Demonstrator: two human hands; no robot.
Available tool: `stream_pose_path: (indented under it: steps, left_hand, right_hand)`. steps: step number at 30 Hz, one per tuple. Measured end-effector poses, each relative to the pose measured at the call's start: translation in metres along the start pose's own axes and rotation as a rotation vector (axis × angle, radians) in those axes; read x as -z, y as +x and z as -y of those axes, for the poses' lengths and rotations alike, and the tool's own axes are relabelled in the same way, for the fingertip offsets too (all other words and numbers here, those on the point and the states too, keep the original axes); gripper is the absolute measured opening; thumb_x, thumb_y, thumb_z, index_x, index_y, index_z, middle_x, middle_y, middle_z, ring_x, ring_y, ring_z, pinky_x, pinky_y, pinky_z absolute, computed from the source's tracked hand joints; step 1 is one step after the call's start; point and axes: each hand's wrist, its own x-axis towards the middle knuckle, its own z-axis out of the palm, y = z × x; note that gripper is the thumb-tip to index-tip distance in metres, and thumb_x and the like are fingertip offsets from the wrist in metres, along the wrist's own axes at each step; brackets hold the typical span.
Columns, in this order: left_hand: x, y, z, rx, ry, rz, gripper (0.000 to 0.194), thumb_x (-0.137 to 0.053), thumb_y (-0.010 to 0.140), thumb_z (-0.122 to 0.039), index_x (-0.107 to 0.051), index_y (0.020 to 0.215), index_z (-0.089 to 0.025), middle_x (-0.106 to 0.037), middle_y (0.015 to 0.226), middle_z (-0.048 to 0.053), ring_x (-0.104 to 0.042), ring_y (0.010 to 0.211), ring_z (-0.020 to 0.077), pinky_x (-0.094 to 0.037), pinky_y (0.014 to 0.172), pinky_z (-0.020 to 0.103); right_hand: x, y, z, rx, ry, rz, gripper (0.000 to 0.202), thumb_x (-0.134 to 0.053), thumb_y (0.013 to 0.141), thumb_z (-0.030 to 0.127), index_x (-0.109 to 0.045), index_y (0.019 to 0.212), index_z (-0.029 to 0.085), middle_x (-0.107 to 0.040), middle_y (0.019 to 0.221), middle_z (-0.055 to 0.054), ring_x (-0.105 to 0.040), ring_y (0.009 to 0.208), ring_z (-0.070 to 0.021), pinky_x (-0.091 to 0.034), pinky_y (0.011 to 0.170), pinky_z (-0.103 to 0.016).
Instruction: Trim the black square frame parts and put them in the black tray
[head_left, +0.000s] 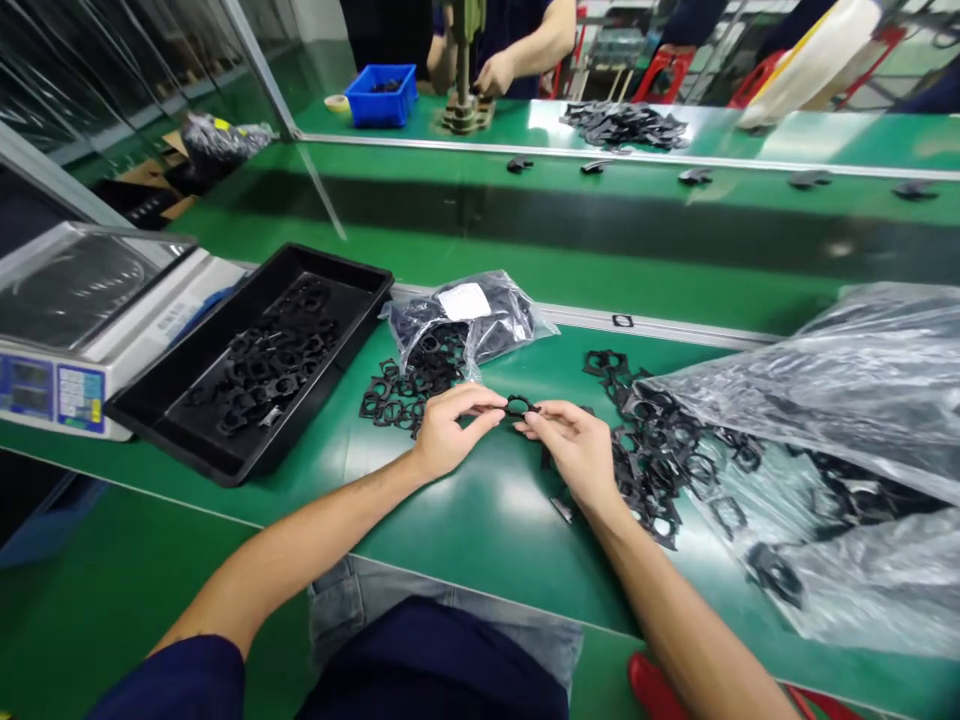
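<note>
Between my two hands, just above the green table (457,520), is a small black ring-shaped plastic part (517,406). My left hand (450,425) pinches its left side between thumb and fingertips. On the other side, my right hand (574,440) grips the right edge, also in a pinch. Similar black ring parts (390,400) lie loose behind my left hand, beside a clear plastic bag (502,310) with a white label. A larger heap of black ring parts (652,440) spreads to the right of my right hand.
A black tray (345,350) of ring parts stands left, beside a weighing scale (105,370). Big plastic bags (847,370) cover the right side. Behind runs a green belt (600,240) carrying curved black pieces (694,177). Across it, a person's hand (496,72) works near a blue bin (382,97).
</note>
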Motion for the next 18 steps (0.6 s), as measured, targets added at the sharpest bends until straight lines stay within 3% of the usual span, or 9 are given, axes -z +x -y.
stream_pose_path:
  steps: [18]
  left_hand:
    - [0.0011,0.0010,0.0012,0.021,0.098,-0.013,0.010,-0.067,0.091,-0.027,-0.070,0.089,-0.018,-0.070,0.078,0.001,-0.065,0.068,0.0106,-0.054,0.065,0.022]
  right_hand:
    - [-0.0069,-0.0080,0.0041,0.006,-0.013,0.023,0.039,-0.085,0.069,0.053,-0.074,0.082,0.018,-0.076,0.071,-0.005,-0.078,0.071,-0.0244,-0.064,0.071,-0.034]
